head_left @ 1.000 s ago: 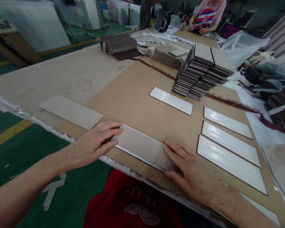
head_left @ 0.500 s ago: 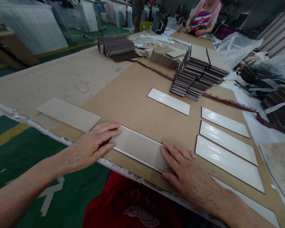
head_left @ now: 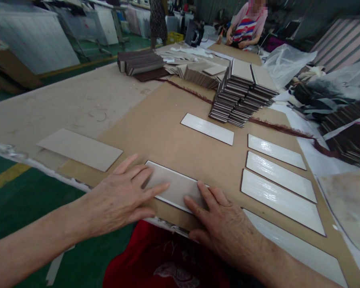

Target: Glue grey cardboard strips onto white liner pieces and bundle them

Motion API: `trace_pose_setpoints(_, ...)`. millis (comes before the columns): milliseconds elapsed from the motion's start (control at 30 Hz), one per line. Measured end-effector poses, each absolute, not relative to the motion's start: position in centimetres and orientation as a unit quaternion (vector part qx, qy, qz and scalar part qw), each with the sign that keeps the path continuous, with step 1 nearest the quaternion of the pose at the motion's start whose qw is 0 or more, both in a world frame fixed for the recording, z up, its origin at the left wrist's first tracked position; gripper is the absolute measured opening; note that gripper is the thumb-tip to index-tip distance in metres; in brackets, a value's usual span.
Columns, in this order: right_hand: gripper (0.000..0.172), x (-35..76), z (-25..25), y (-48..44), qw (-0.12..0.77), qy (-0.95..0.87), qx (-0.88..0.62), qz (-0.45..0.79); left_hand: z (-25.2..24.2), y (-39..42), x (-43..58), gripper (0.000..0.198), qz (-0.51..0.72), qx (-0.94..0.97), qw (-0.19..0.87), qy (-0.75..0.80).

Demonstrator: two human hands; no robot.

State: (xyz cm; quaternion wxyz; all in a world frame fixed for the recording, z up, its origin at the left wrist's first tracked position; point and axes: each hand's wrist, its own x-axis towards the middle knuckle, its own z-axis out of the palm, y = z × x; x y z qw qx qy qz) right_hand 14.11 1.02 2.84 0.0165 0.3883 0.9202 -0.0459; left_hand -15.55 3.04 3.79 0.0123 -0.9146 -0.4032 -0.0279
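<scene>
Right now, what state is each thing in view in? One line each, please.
Pale-edged beige panel: flat, partly covered
Left hand: open, fingers spread
Right hand: open, fingers on that panel
Loose beige panel: lying apart
Glossy white panels: separate, flat
Stacked panels: piled high
Clear plastic: crumpled

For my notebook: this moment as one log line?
Left hand: at one end of beige rectangular panel | right hand: at other end | farther right: glossy white rectangular panels

I can't see the grey panel (head_left: 177,184) where the right hand (head_left: 225,222) covers its end; the right forearm (head_left: 267,256) and bottom edge cut off the nearest glossy white panel (head_left: 303,250).
</scene>
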Motion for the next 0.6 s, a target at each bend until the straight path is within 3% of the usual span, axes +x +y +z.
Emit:
trace_pose_setpoints(100,0.071,14.0,2.6,0.7,0.013,0.92,0.391,-0.027,3.8,2.7,-14.7,0.072,-0.024,-0.909,0.021,-0.416)
trace_pose_setpoints(300,0.068,16.9,3.0,0.2,0.016,0.927,0.376,0.006,2.6,2.7,-15.6,0.068,-0.01,-0.914,0.046,-0.402)
trace_pose_setpoints(467,0.054,20.2,5.1,0.9,-0.001,0.925,0.381,0.005,1.4,3.1,-16.6,0.07,-0.043,-0.923,0.04,-0.38)
trace_pose_setpoints(533,0.059,20.3,5.5,1.0,0.006,0.924,0.38,-0.035,1.2,3.3,-16.9,0.069,-0.033,-0.923,0.039,-0.381)
trace_pose_setpoints(600,0.075,19.7,5.3,0.9,0.026,0.923,0.371,-0.092,1.1,3.4,-17.3,0.069,-0.028,-0.924,0.038,-0.379)
